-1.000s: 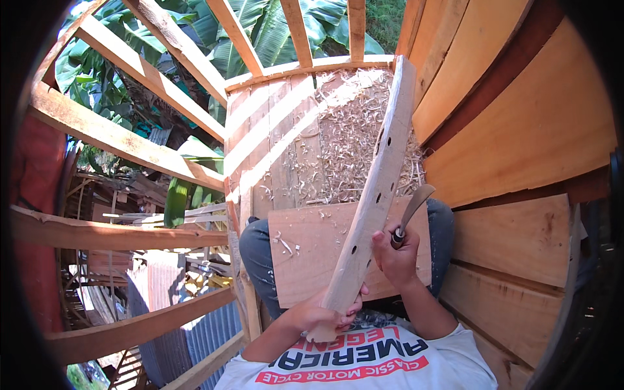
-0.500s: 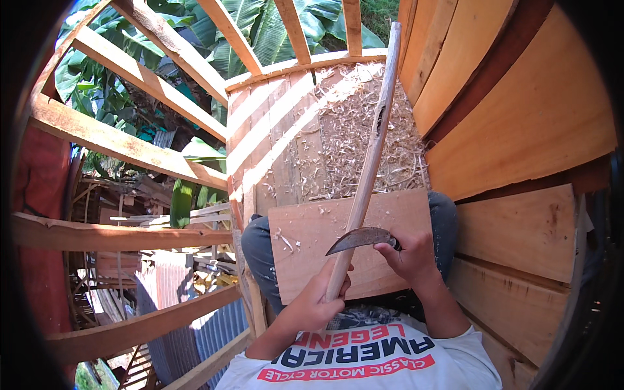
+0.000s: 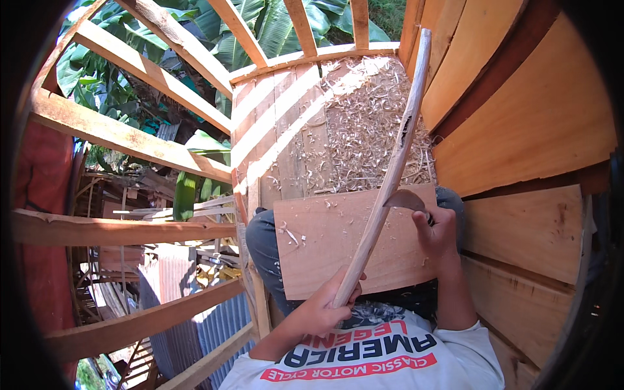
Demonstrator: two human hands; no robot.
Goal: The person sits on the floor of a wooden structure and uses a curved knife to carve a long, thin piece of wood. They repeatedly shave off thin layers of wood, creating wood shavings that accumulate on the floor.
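My left hand (image 3: pixel 328 302) is wrapped round the lower end of a long wooden stick (image 3: pixel 380 209), which slants up and away to the right. A dark hollow shows in the stick's upper half. In my right hand (image 3: pixel 437 233) is the handle of a sickle-shaped knife (image 3: pixel 408 200) with a short curved blade. The blade meets the stick's right side near its middle, and its tip is hidden there. Under the stick, a flat wooden board (image 3: pixel 312 260) lies across my lap, with a few shavings on it.
Curled wood shavings (image 3: pixel 370 123) cover much of the plank floor (image 3: pixel 283 149) ahead. Wooden rails (image 3: pixel 123 229) run along the left, with corrugated metal sheets (image 3: pixel 166 279) below them. A plank wall (image 3: pixel 520 234) stands close on the right. Banana leaves (image 3: pixel 273 32) hang beyond the far rail.
My right hand has moved the knife up and right along the stick, from near my left hand to about mid-length. The stick's far end has swung to the right.
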